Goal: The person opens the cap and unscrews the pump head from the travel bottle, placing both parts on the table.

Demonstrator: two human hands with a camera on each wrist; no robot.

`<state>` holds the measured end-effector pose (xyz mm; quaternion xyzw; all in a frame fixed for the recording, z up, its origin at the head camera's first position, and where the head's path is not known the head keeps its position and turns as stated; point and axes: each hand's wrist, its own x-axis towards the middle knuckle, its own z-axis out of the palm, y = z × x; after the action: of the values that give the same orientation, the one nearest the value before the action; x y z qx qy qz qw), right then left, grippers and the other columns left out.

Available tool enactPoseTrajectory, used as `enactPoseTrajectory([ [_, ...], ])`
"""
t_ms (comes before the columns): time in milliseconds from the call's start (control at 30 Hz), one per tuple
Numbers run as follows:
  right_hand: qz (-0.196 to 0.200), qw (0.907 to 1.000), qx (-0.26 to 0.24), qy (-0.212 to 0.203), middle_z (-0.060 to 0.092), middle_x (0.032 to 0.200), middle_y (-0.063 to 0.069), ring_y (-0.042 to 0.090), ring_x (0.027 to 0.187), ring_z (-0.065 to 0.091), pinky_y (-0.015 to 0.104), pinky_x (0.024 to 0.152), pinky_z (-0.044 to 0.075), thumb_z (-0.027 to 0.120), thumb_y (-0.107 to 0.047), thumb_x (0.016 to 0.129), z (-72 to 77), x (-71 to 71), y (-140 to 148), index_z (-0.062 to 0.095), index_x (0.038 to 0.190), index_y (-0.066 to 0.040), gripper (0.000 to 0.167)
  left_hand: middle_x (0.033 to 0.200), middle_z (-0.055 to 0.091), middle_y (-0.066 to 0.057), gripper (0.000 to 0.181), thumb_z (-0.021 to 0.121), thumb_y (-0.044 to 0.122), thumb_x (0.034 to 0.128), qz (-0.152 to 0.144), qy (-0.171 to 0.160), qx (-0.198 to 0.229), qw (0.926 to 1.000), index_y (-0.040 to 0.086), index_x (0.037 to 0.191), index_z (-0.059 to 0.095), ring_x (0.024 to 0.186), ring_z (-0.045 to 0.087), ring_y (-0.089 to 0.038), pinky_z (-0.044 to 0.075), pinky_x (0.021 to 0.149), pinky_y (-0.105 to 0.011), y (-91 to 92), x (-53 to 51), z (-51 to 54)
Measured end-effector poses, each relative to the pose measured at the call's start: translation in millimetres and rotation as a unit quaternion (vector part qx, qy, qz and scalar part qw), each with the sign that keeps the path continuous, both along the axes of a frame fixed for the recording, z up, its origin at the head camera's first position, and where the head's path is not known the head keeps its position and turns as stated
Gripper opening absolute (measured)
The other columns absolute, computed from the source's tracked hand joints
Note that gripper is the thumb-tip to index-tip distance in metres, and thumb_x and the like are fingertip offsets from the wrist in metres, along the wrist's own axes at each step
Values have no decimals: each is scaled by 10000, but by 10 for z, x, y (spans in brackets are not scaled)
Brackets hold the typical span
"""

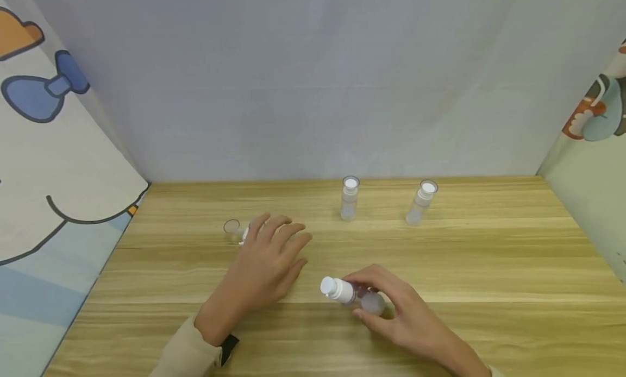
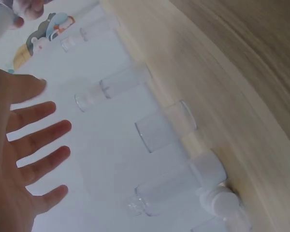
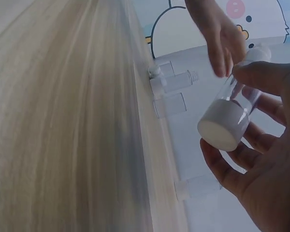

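Bottle (image 1: pixel 346 293), top (image 1: pixel 329 286) exposed
I see right hand (image 1: pixel 406 318), fingers pinching the bottle low, likely for access; left hand (image 1: pixel 266 257), fingers spread.

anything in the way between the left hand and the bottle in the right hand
Nothing visible: in the head view, only bare tabletop shows between the left hand and the bottle that the right hand holds.

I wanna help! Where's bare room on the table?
The yellowish wooden table is bare right of the right hand and the rightmost clear white-topped bottle, and left of the beige left sleeve. It's crowded near the left hand, around the round clear cap and clear white-bottomed bottle.
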<state>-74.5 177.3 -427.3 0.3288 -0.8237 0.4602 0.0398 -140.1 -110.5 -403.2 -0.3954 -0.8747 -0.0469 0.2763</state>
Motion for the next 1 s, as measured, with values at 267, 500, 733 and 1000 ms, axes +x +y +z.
enactPoseTrajectory([
  [267,-325,9984,396,257,645,1149,-133,94,964,638,247,818,569,835,-53,868,21,-15,22,622,1341,-242,552,1329,675,-84,497,462,493,1086,-1237,411,105,9914,116,1366,626,1273,592,-302,511,1091,-500,66,177,71],
  [500,-110,9990,404,174,643,1178,-129,84,993,639,258,845,585,823,-57,884,57,-15,19,612,1343,-241,538,1297,709,-75,457,567,434,1066,-1964,678,211,9779,120,1392,632,1158,683,-232,609,966,-359,128,296,30],
  [733,275,9991,321,74,640,1206,-147,73,1019,629,260,884,578,817,-89,899,108,-17,16,603,1357,-276,539,1219,737,-89,350,603,343,1069,-2557,1137,329,9595,121,1328,686,1015,729,-191,630,880,-282,187,313,-20],
  [1000,725,9967,33,-372,662,1218,-93,92,1045,635,268,928,572,782,-116,939,149,-17,27,601,1359,-254,477,1232,710,-125,254,536,58,1083,-2915,1322,367,9467,67,1258,719,1040,693,-194,592,957,-213,227,326,4],
])
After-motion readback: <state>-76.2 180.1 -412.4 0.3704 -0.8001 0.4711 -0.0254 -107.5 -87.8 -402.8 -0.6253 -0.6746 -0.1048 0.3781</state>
